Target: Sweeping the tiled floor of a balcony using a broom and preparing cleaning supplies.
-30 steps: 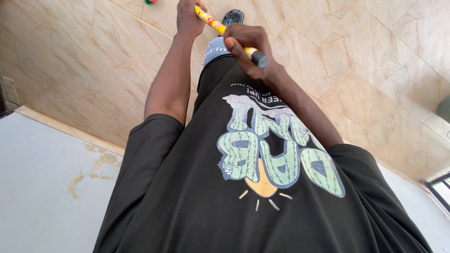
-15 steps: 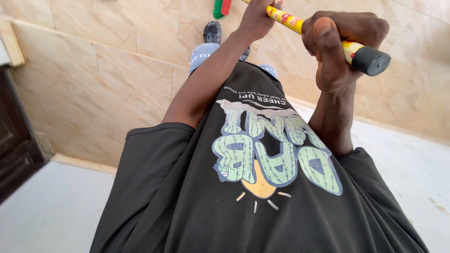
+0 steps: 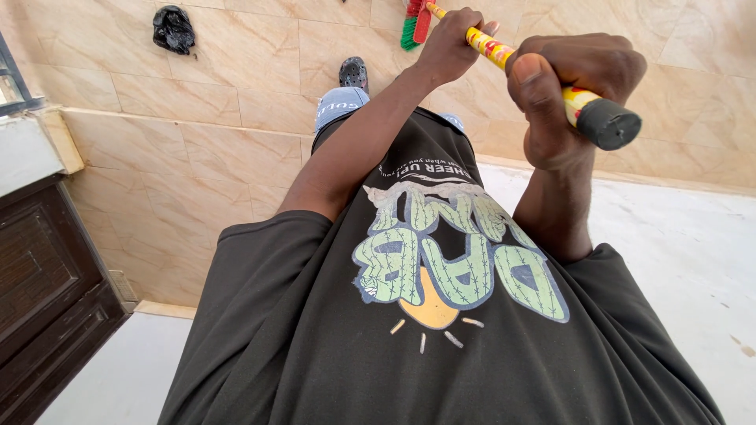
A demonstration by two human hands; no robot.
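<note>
Both hands grip one broom handle [image 3: 504, 53], yellow with red patches. The right hand [image 3: 568, 88] has its fingers wrapped tight just below the handle's black end cap [image 3: 610, 124]; the left hand [image 3: 451, 43] is fisted further down it, near the red and green bristles [image 3: 414, 25]. Well left of the handle, a black bag [image 3: 174, 29] lies on the tiled floor [image 3: 236, 149].

The floor [image 3: 236, 86] is laid with large beige marble-look tiles with thin pale joints. A crumpled black plastic bag [image 3: 173, 30] lies on it near the far edge. A dark perforated shoe [image 3: 353, 74] stands on the tiles, and red and green broom bristles [image 3: 415, 25] rest on them just beside.
</note>
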